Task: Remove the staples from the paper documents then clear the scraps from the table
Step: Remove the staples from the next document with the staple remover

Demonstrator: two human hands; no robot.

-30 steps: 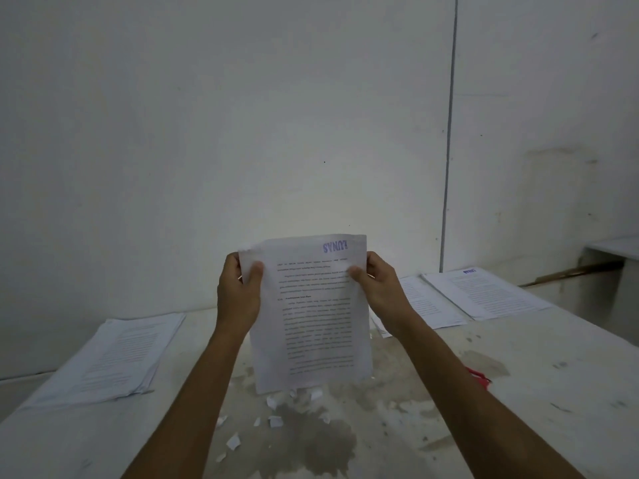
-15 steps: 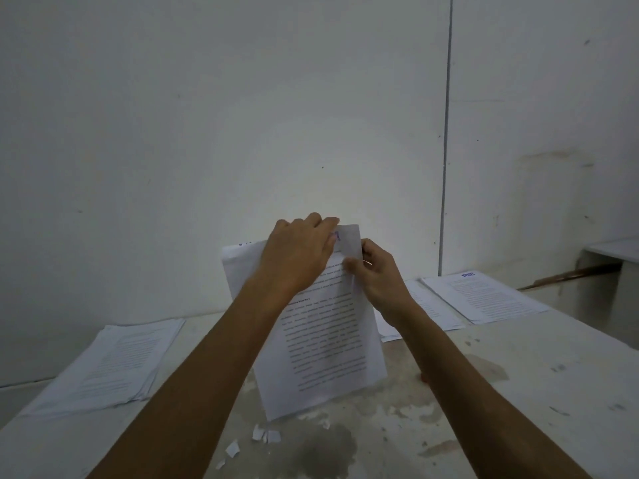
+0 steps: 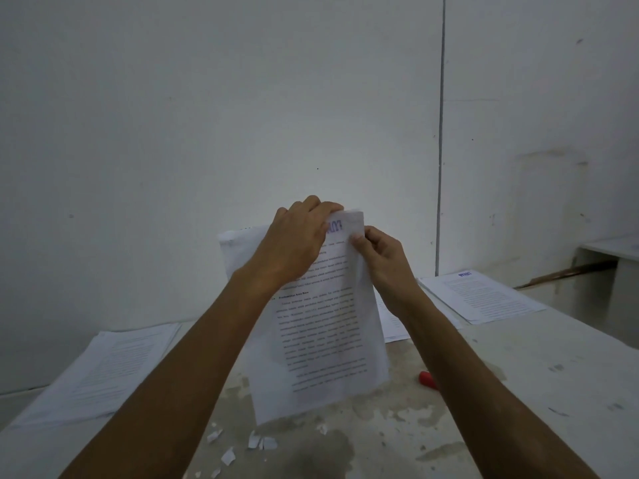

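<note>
- Nearest, below both hands: white paper scraps (image 3: 257, 442) strewn on stained table (image 3: 518, 392); not cleared yet.
- Just below R forearm: red tool (image 3: 426, 377), partly hidden, untouched.
- Held upright betw. hands: stapled document (image 3: 321, 340), lower edge just above table.
- Left hand (image 3: 297, 243): reached across sheet front, fingers curled over top R corner, gripping it.
- Right hand (image 3: 383, 264): thumb + fingers pinching same corner from R edge.
- Farther, L of left arm: paper stack (image 3: 103, 361); R of right hand: more sheets (image 3: 484, 295) flat on table.
- Risk: corner likely to rip rather than release staple if pulled barehanded; more scraps as result. Staple itself not visible.
- Vs. 1 s ago: left hand moved from L edge to top R corner; doc tilted, corner bent.
</note>
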